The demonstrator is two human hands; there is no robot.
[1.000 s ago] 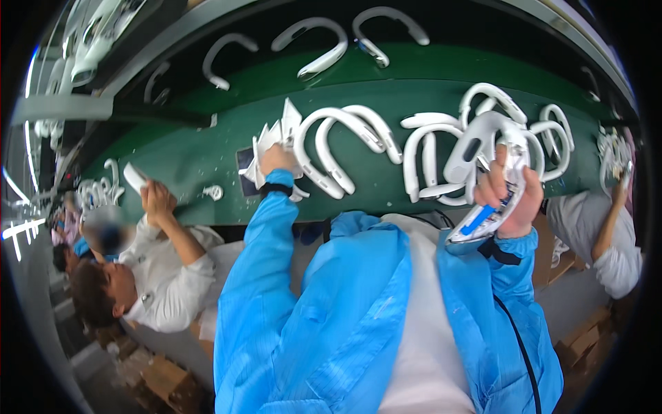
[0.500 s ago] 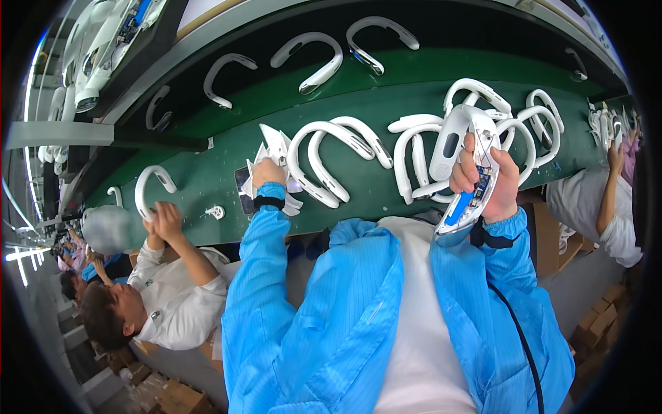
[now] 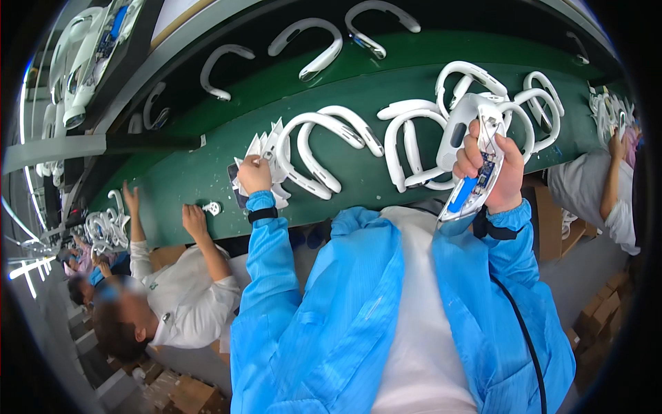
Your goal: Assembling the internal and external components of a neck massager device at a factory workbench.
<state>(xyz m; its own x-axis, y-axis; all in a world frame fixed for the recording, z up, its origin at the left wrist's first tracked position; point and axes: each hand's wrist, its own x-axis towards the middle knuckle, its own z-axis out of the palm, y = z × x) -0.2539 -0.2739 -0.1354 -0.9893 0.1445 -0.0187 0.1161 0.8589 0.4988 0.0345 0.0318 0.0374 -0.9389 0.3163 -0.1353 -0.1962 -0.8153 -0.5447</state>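
Observation:
In my right hand point(image 3: 507, 172) is an opened white neck fan point(image 3: 476, 181), held up over the bench's front edge. Its bared inside shows a blue battery, a circuit board and thin wires. My left hand point(image 3: 254, 174) is closed at a pile of thin white plastic pieces point(image 3: 279, 148) on the left. What its fingers grip is hidden. Beside that pile lies a dark flat phone-like object point(image 3: 238, 190), partly covered. Between my hands, white curved neck fans point(image 3: 324, 138) lie on the green bench.
More neck fans point(image 3: 472, 76) are heaped beyond my right hand, and several stand along the bench's back point(image 3: 307, 45). A small white part point(image 3: 212, 208) lies near a co-worker point(image 3: 186, 290) at left. Another person point(image 3: 593, 186) sits at right. A shelf point(image 3: 103, 141) juts in at upper left.
My left hand still sits at the white pieces, its fingers curled in. My right hand keeps hold of the neck fan. The left co-worker's hands have parted, and the neck fan there is released.

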